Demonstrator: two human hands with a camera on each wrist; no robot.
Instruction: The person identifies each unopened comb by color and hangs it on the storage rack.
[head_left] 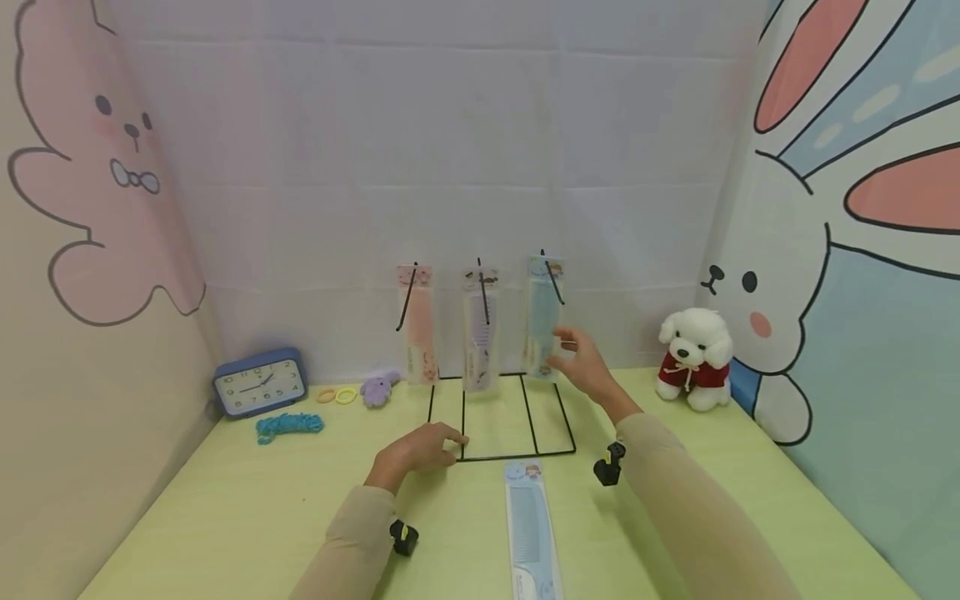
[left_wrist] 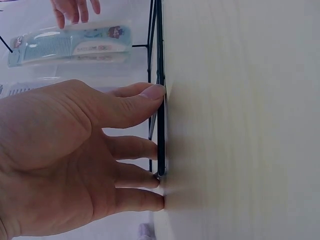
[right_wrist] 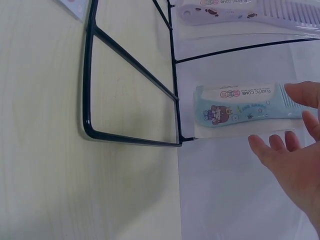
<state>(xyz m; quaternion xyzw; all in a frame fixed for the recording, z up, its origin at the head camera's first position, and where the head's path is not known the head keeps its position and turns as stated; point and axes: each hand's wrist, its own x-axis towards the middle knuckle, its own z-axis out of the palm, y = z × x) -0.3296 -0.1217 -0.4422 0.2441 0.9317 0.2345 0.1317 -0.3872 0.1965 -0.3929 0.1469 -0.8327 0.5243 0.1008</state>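
Note:
On the right hook of a black wire display rack (head_left: 517, 457) hangs a packaged light-blue comb (head_left: 542, 325). My right hand (head_left: 588, 367) is beside its lower part, thumb and fingers spread apart, fingertips right at the package's edge. Down at the rack's base, my left hand (head_left: 416, 454) has its thumb (left_wrist: 150, 92) and fairly straight fingers against the front bar, close over the table. A packaged purple comb (head_left: 480, 333) hangs on the middle hook and a pink one (head_left: 422, 329) on the left. Another packaged blue comb (head_left: 531, 533) lies flat in front of the rack.
Left of the rack are a blue clock (head_left: 260, 383), a bundle of blue cord (head_left: 288, 426), two hair ties (head_left: 346, 396) and a small purple plush (head_left: 377, 388). A white plush dog (head_left: 696, 358) sits at the right. White cloth hangs behind the rack.

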